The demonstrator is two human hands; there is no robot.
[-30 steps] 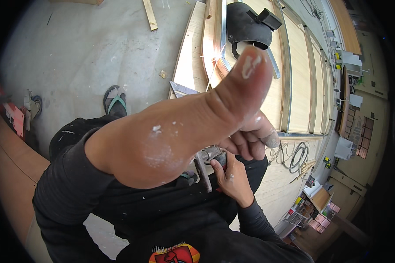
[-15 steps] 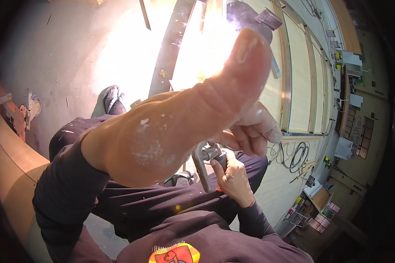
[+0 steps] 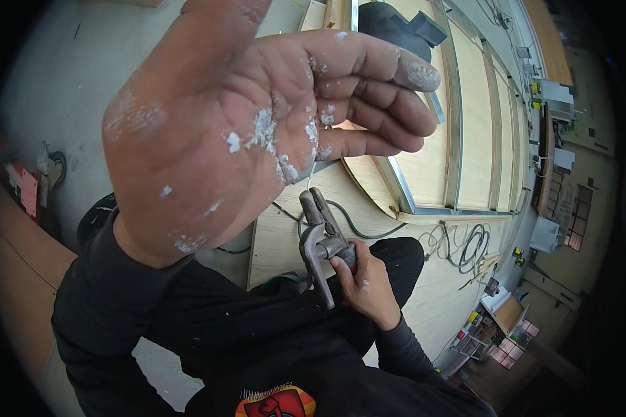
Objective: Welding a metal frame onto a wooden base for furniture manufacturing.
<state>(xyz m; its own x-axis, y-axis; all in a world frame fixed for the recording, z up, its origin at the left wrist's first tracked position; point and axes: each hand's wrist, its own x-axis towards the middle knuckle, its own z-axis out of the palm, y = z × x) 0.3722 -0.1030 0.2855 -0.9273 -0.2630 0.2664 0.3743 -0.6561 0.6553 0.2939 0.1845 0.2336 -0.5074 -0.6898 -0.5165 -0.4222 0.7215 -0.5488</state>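
Note:
My left hand [image 3: 215, 132] is raised close to the camera, palm showing and fingers stretched to the right, with white flaky residue on the skin. Nothing is in it. Below, my right hand [image 3: 370, 285] grips a welding electrode holder [image 3: 318, 243], a worn metal clamp with a dark handle. A thin pale rod [image 3: 311, 178] rises from its jaws; its upper end is hidden behind my left hand. Past my fingers lies a metal frame [image 3: 455, 139] on pale wooden panelling.
Black cable [image 3: 358, 233] runs over the pale board near my knees, with a coil of cable [image 3: 474, 249] at the right. A dark rounded shape [image 3: 389, 31] sits by the frame's far end. At the left are a red metal piece [image 3: 24, 189] and a curved brown surface [image 3: 24, 257].
The bright white glare beyond my hand has gone. My left hand has turned from a thumb-forward pose to an open palm, its fingers now straightened. My right hand stays on the electrode holder.

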